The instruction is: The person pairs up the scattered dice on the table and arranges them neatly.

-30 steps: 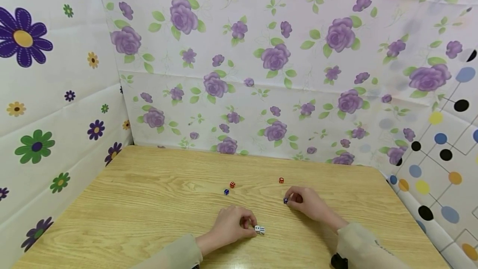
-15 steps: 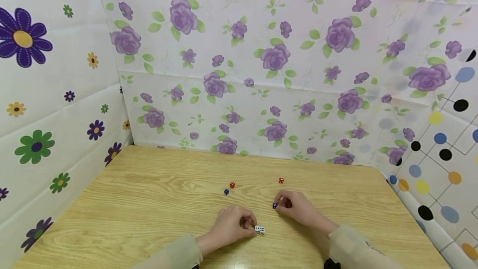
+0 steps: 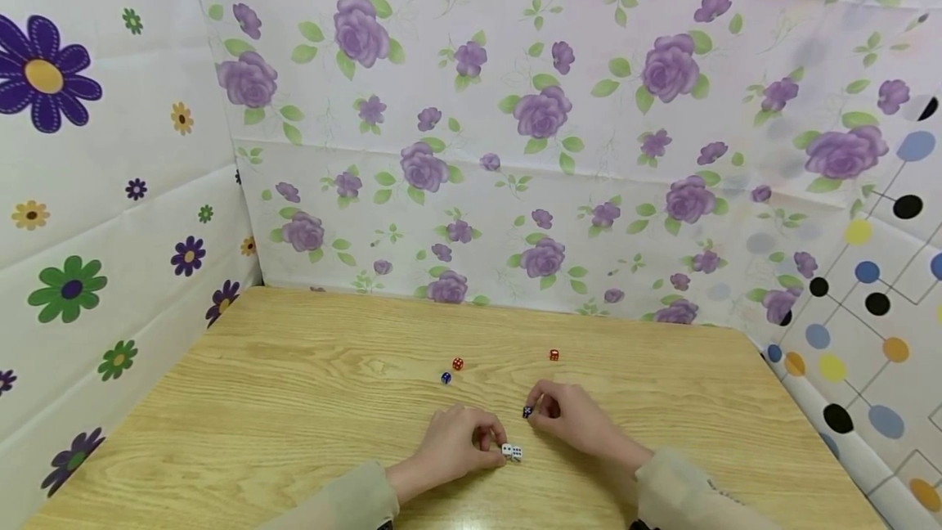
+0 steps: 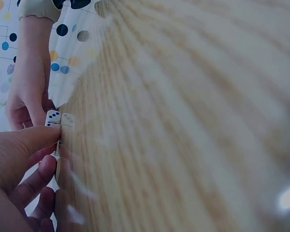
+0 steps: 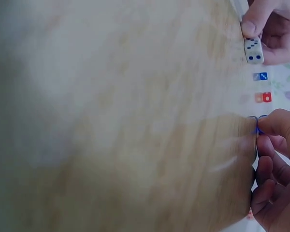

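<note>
Two white dice stand side by side on the table, the left white die (image 3: 507,451) and the right white die (image 3: 518,454). My left hand (image 3: 459,444) pinches the left one between thumb and fingers. In the left wrist view, its thumb covers part of a white die (image 4: 53,116). A dark blue die (image 3: 527,411) is pinched in the fingertips of my right hand (image 3: 574,419), just behind and right of the white pair. The right wrist view shows that blue die (image 5: 262,124) mostly hidden by the fingers, low at the table surface.
Farther back on the wooden table (image 3: 309,366), a red die (image 3: 458,364) and another blue die (image 3: 446,378) lie close together. A second red die (image 3: 554,355) is behind the right hand. Flowered cloth (image 3: 471,145) hangs along the table's back edge.
My right hand has slid the dark blue die left and toward me, closer to the white dice. The left hand and the other dice have stayed in place.
</note>
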`<state>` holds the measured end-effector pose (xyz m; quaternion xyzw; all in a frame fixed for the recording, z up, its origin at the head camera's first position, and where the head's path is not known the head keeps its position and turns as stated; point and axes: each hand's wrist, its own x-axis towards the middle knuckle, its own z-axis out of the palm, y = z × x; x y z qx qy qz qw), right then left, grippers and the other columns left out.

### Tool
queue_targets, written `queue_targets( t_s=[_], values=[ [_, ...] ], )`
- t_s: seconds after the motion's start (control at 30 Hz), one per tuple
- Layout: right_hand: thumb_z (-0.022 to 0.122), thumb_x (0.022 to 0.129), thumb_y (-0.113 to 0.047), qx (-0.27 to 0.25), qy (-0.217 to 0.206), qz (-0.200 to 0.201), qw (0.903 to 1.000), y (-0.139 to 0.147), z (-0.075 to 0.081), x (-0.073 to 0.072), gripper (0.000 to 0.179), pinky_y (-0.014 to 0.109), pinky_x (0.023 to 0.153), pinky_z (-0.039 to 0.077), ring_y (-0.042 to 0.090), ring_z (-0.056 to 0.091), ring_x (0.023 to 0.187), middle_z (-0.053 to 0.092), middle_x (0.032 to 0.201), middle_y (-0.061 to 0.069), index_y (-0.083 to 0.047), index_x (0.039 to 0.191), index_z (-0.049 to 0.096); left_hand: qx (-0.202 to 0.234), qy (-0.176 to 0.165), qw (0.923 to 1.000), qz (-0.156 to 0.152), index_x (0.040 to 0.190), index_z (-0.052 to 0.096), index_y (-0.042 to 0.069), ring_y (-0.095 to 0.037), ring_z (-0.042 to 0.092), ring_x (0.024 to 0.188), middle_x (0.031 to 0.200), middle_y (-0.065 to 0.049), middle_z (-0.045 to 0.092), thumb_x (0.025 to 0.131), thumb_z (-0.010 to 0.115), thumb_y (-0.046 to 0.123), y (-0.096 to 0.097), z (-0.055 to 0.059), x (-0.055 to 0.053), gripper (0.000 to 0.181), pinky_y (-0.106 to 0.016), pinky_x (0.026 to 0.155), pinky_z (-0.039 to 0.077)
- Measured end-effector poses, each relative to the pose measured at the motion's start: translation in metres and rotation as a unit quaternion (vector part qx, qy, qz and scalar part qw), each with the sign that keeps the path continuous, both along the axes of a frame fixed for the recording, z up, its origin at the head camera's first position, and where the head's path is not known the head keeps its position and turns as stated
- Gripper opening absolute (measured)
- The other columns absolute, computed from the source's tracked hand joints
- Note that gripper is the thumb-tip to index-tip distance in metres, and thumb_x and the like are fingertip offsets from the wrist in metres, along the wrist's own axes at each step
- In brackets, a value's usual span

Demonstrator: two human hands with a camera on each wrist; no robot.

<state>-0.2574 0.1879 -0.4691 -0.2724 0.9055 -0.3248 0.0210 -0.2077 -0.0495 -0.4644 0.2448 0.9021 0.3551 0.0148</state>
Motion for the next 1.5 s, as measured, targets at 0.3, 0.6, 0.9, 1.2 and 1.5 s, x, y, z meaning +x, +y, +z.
queue_targets(
  t_s=[0.3,0.6,0.9,1.2,1.5],
  values=[
    [0.071,0.09,-0.015,0.0,0.003,-0.015,0.9999,-0.005,-0.003,0.003,0.009,0.018,0.054,0.04,-0.001,0.048,0.059,0.06,0.071,-0.009,-0.02,0.094,0.067,-0.002,0.008,1.0,-0.004,0.083,0.071,0.029,0.002,0.043,0.066,0.064,0.019,0.056,0.077,0.084,0.03,0.0,-0.002,-0.002,0.014,-0.028,0.073,0.029],
    [0.072,0.09,-0.017,-0.017,-0.006,0.008,0.9998,-0.008,-0.004,0.005,0.007,0.018,0.053,0.041,-0.001,0.048,0.058,0.06,0.07,-0.008,-0.02,0.094,0.067,-0.002,0.006,1.0,-0.007,0.083,0.072,0.029,0.003,0.042,0.064,0.063,0.018,0.057,0.077,0.084,0.03,0.0,-0.001,-0.002,0.014,-0.027,0.07,0.028],
    [0.072,0.09,-0.018,-0.022,-0.001,0.012,0.9997,-0.01,-0.005,0.005,0.006,0.018,0.053,0.041,-0.001,0.049,0.058,0.061,0.071,-0.007,-0.019,0.094,0.067,0.002,0.015,0.9998,-0.012,0.083,0.072,0.028,0.005,0.043,0.06,0.064,0.015,0.059,0.077,0.085,0.029,0.0,0.003,0.0,0.014,-0.025,0.067,0.03],
    [0.073,0.089,-0.017,-0.019,0.002,0.001,0.9998,-0.011,-0.005,0.006,0.007,0.019,0.053,0.041,-0.001,0.048,0.058,0.061,0.071,-0.007,-0.02,0.094,0.068,-0.003,0.017,0.9998,-0.007,0.082,0.072,0.028,0.003,0.042,0.065,0.064,0.015,0.058,0.077,0.085,0.029,0.0,0.003,0.001,0.014,-0.027,0.07,0.029],
    [0.073,0.089,-0.018,-0.021,0.001,-0.004,0.9998,-0.012,-0.007,0.006,0.007,0.019,0.054,0.041,-0.001,0.048,0.058,0.06,0.07,-0.008,-0.021,0.093,0.068,-0.003,0.012,0.9999,-0.007,0.083,0.071,0.029,0.0,0.044,0.068,0.065,0.016,0.058,0.077,0.085,0.029,0.0,0.002,0.001,0.015,-0.029,0.072,0.028]
  ],
)
